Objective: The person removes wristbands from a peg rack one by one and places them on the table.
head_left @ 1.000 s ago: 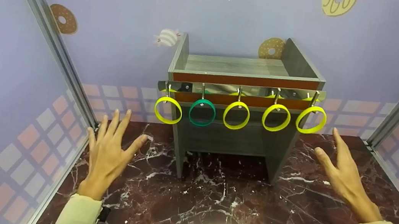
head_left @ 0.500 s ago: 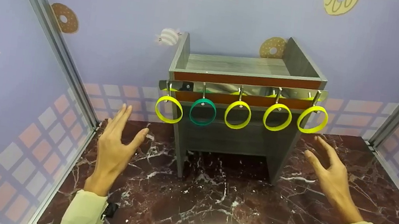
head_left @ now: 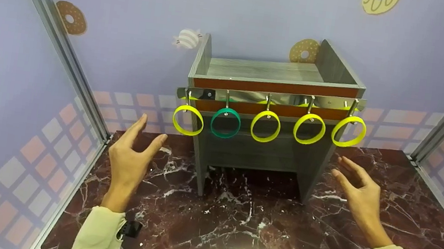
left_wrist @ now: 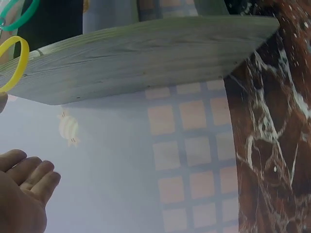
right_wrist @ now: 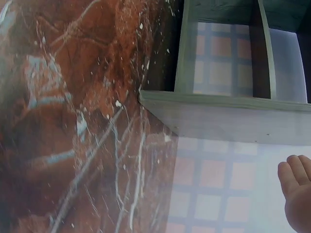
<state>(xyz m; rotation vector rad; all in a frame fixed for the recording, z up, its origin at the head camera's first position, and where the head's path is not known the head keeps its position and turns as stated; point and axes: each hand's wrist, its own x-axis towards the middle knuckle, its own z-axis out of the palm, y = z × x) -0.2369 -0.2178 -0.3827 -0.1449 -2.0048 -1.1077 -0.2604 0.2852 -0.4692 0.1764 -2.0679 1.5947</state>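
open air between left hand point(head_left: 130, 157) and right hand point(head_left: 362, 194), shelf point(head_left: 252, 156) beyond

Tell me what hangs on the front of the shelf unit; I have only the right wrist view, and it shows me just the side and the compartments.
Observer: Five rings hang in a row from a metal rail across the front of the shelf unit.
Operator: Are they all one colour?
Observer: No, the second from the left is a green ring; the other four are yellow.
Operator: And the left hand, is it holding any of them?
Observer: No, the left hand is empty, with thumb and fingers apart, left of the leftmost yellow ring.
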